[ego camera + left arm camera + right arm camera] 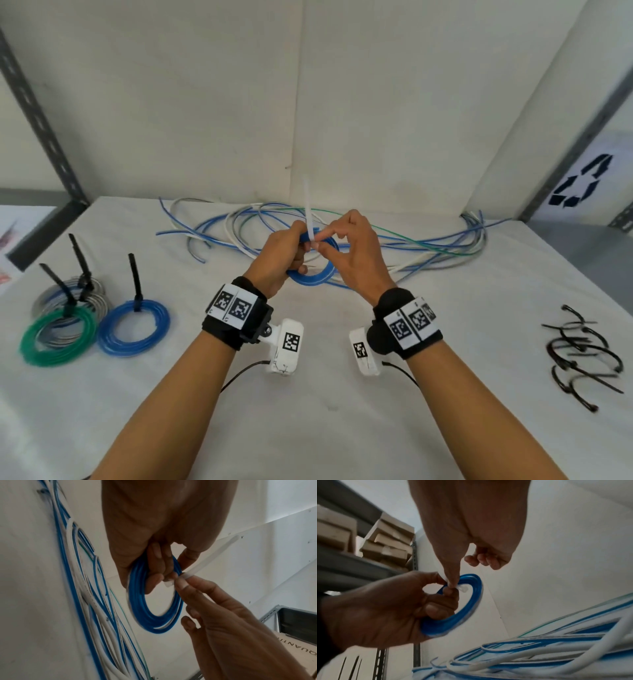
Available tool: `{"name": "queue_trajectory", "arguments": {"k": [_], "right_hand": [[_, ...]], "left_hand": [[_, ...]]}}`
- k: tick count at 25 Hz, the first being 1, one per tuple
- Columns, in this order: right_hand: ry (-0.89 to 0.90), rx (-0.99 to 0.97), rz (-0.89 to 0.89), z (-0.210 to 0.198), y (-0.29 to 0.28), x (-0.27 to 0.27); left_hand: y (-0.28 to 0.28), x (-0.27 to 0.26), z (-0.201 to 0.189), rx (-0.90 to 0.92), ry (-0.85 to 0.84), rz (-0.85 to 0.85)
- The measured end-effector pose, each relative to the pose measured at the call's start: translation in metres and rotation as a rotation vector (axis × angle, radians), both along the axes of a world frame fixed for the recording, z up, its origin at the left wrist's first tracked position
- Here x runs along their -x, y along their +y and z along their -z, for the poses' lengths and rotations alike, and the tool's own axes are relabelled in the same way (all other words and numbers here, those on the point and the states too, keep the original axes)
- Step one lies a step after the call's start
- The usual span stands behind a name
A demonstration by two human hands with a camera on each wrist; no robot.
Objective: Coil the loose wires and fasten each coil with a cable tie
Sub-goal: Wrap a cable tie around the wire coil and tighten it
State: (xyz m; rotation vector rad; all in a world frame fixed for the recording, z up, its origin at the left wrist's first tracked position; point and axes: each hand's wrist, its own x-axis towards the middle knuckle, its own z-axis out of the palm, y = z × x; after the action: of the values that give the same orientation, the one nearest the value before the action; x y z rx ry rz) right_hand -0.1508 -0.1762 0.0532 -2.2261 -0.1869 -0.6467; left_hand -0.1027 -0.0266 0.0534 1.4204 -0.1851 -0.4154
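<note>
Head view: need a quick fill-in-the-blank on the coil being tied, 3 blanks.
1. The left hand holds a coil of ____ wire.
2. The cable tie pinched by the right hand is ____ in colour.
3. The finished coils on the table carry ties that are ____.

Missing words: blue; white; black

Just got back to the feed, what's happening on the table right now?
A person is tying off a blue coil. The left hand grips the coil above the table, and the right hand pinches a white cable tie wrapped around it, tail pointing up. Three finished coils with black ties lie on the left; loose wires wait behind, spare black ties on the right.
</note>
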Motion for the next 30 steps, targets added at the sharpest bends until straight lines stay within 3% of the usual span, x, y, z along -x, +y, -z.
{"name": "queue_trajectory", "arguments": {"k": [4,8,13,16,20,23,26,30], "right_hand": [[-0.167,0.204,0.013,0.009,0.009,-0.002],[-0.166,0.233,0.008,0.006,0.010,0.002],[-0.143,-0.075,-0.088,-0.010,0.027,0.013],[0.004,-0.226,-0.065,-0.019,0.026,0.013],[0.197,-0.486,-0.163,-0.028,0.020,0.021],[0.151,-0.659,-0.195,-0.033,0.023,0.026],[0.188,-0.765,-0.225,-0.033,0.030,0.028],[0.303,-0.763,-0.222,-0.035,0.033,0.025]], "left_hand": [[0.006,-0.003,-0.001,0.065,0.044,0.023],[0.009,-0.007,-0.001,0.095,-0.048,-0.041],[0.013,-0.003,-0.008,0.108,-0.217,-0.092],[0.014,-0.001,-0.009,0.075,-0.327,-0.103],[0.014,0.001,-0.012,0.095,-0.394,-0.137],[0.015,0.002,-0.015,0.112,-0.448,-0.157],[0.016,0.002,-0.017,0.117,-0.492,-0.171],[0.017,0.000,-0.016,0.091,-0.555,-0.187]]}}
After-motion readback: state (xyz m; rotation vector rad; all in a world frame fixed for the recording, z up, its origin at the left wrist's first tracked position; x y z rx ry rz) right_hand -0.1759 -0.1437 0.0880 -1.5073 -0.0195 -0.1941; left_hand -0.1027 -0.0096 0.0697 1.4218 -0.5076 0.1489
